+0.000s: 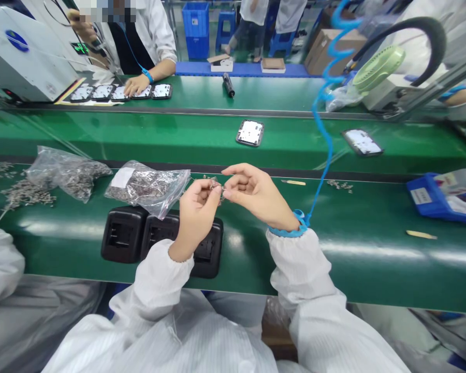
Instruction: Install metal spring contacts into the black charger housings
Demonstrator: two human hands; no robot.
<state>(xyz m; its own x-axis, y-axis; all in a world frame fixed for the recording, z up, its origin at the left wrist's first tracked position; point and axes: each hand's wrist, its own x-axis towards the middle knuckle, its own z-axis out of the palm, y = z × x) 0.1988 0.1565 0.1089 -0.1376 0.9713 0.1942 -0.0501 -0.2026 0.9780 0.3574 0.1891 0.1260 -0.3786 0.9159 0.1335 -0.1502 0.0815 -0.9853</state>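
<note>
My left hand [197,213] is closed in a pinch on small metal pieces [216,185] above the bench. Thumb and fingertips of my right hand [256,196] meet them from the other side, also pinched, and the two hands nearly touch. The exact kind of the pieces is too small to make out. Below my left hand and forearm lie several black plastic housings [123,234], partly covered by my sleeve. Left of my hands rests a clear zip bag [145,186] full of similar metal pieces. A blue coiled wrist strap [295,224] circles my right wrist.
Another bag [68,171] and a loose pile of metal pieces [28,194] lie left. Few loose pieces [339,185], a yellowish stick [421,234] and a blue bin [431,197] are right. Circuit boards [250,133] sit on the green belt. Opposite, a co-worker's hand [137,84] touches boards.
</note>
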